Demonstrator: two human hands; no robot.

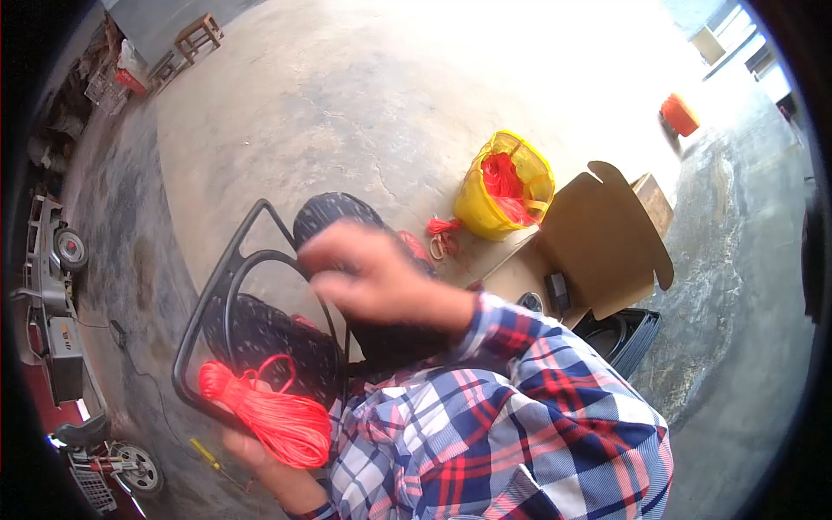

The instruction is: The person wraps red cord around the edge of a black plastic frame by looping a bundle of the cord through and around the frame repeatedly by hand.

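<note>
A bundle of red cord [282,425] lies in my left hand [251,451], at the lower left, with a loop of cord standing up from it. Most of the left fingers are hidden under the bundle. Around and behind the bundle is a black frame [192,334] with a curved inner bar, over my legs. Above my lap, my right hand [368,273] is smeared by motion, near the frame's right side; its fingers are too blurred to read. No cord shows between the two hands.
A yellow bucket [485,208] holds red cord, with scissors [438,248] and more cord beside it. An open cardboard box [598,243] stands right, near a dark crate [637,342]. A stool [199,35], a red container [680,114], a yellow-handled tool [204,453] and wheeled vehicles appear farther out.
</note>
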